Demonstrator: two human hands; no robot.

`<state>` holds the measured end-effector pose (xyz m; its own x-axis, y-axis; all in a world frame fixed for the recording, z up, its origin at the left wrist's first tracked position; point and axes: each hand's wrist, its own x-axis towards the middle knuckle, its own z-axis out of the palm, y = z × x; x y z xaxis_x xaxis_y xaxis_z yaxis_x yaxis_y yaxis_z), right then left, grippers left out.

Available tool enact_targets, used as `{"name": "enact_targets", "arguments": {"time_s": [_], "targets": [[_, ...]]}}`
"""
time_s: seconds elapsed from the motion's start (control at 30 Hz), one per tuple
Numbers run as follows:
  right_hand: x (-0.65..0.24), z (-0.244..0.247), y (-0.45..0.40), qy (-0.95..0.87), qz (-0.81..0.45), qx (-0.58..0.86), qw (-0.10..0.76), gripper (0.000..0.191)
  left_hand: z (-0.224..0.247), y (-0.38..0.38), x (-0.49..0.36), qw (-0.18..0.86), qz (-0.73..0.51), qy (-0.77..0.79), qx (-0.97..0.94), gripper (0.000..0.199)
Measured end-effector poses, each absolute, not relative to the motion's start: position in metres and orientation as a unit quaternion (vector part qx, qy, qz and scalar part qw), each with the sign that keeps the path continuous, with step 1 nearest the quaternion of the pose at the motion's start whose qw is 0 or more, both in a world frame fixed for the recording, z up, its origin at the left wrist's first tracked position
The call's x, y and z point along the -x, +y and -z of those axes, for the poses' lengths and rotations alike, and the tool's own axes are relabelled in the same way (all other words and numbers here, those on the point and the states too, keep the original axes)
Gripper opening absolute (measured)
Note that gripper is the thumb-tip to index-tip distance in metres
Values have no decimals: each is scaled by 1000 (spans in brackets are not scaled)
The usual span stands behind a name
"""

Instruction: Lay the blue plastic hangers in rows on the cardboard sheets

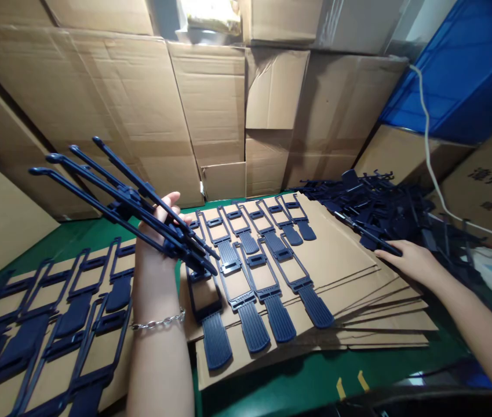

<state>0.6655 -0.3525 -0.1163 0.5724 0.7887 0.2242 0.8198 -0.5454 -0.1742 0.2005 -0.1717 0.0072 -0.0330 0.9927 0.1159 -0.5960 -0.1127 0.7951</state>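
Observation:
My left hand (159,229) is closed around a bundle of dark-blue plastic frames (119,197), raised above the table with their hooked ends pointing up and left. Toward the right, my right hand (413,263) pinches one dark-blue plastic part (378,242) at the near edge of a loose heap (359,200) of similar parts. Between the hands, two rows of flat frames with ribbed paddles (254,330) lie on a stack of cardboard sheets (336,255). The fingertips of my left hand are partly hidden behind the bundle.
More dark-blue frames (74,318) cover another cardboard sheet at the left. Stacked cardboard boxes (128,98) wall off the back of the green table (246,394). A white cable (428,133) hangs at the right, near a blue bin (463,75). Two yellow strips (363,380) show at the front.

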Motion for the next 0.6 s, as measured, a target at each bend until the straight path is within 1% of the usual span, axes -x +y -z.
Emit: {"name": "enact_targets", "arguments": {"time_s": [0.1,0.17,0.37,0.47,0.53,0.6], "targets": [[-661,121,-341,-433,14,886,168,35,-12,-178,-202,611,-654,283,-345,15],[-657,120,-335,-421,10,885,197,32,-18,-183,-202,616,-654,267,-349,20],[-647,134,-329,-446,68,862,233,34,-27,-193,-195,599,-660,238,-387,19],[-645,132,-328,-460,77,852,239,36,-29,-195,-193,612,-653,230,-383,21],[-647,126,-335,-492,74,838,225,40,-30,-195,-194,625,-647,230,-372,26],[-653,121,-355,-499,121,829,221,46,-31,-196,-196,625,-651,239,-359,32]]}}
